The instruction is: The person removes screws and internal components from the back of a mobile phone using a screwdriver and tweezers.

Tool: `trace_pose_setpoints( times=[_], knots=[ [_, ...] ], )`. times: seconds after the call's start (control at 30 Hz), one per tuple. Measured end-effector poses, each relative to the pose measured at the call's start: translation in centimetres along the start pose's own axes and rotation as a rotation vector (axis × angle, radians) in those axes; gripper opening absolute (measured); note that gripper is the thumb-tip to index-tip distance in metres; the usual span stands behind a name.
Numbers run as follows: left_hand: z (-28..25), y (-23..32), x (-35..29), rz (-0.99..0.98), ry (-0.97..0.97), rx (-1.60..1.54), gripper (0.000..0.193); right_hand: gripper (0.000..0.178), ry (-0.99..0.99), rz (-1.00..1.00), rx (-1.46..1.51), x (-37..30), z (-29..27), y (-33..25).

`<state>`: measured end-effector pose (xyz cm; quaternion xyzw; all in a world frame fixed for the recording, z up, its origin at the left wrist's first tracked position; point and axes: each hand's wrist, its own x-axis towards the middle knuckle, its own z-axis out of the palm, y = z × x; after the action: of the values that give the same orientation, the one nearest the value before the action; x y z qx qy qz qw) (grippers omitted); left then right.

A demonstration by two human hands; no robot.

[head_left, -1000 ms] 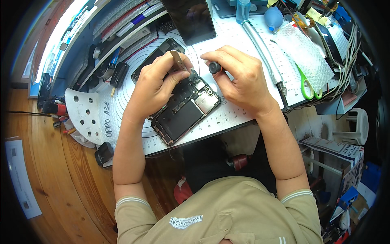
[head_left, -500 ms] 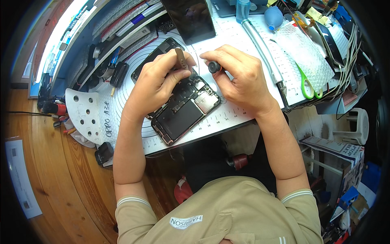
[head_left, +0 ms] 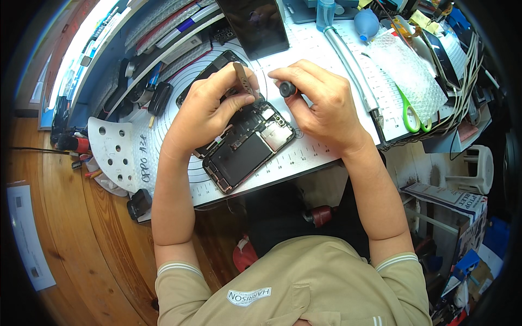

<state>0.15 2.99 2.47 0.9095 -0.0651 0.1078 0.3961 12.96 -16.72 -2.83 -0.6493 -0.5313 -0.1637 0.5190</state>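
An opened smartphone [head_left: 236,157] lies tilted on the white mat, its dark battery, boards and metal parts showing. Over its far left part is my left hand [head_left: 204,108], closed on flat metal tweezers [head_left: 242,77] with holes along the shank; their tips are hidden. To the right, my right hand [head_left: 326,100] is curled around a screwdriver [head_left: 287,88]; its round black end shows, while its tip cannot be made out. Behind my left hand, partly covered, lies a dark phone panel [head_left: 231,57].
A dark screen [head_left: 255,27] stands at the back. On the right are a grey tube-like tool [head_left: 353,68], green scissors [head_left: 410,111], bubble wrap [head_left: 408,73], a blue air blower [head_left: 366,24] and cables. A perforated white holder [head_left: 111,149] and a shelf flank the left.
My left hand and the tweezers have shifted very slightly. The right hand, screwdriver and opened phone stay practically where they were.
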Motion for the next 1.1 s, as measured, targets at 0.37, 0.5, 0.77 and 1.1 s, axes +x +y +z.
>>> trace_pose_setpoints(
  times=[0.37,0.5,0.77,1.1],
  knots=[
    [-0.36,0.43,-0.02,-0.073,-0.035,-0.044,0.016,0.026,-0.003,0.007,-0.003,0.06,-0.13,-0.08],
    [-0.38,0.57,0.01,-0.106,-0.010,-0.117,0.016,0.026,0.000,0.003,-0.007,0.08,-0.12,-0.08],
    [-0.29,0.49,-0.11,-0.109,-0.015,-0.092,0.014,0.025,0.009,0.014,0.008,0.03,-0.04,-0.03],
    [-0.07,0.20,-0.18,-0.051,-0.009,-0.068,0.012,0.025,0.009,-0.003,0.002,0.11,-0.12,-0.06]
  ],
)
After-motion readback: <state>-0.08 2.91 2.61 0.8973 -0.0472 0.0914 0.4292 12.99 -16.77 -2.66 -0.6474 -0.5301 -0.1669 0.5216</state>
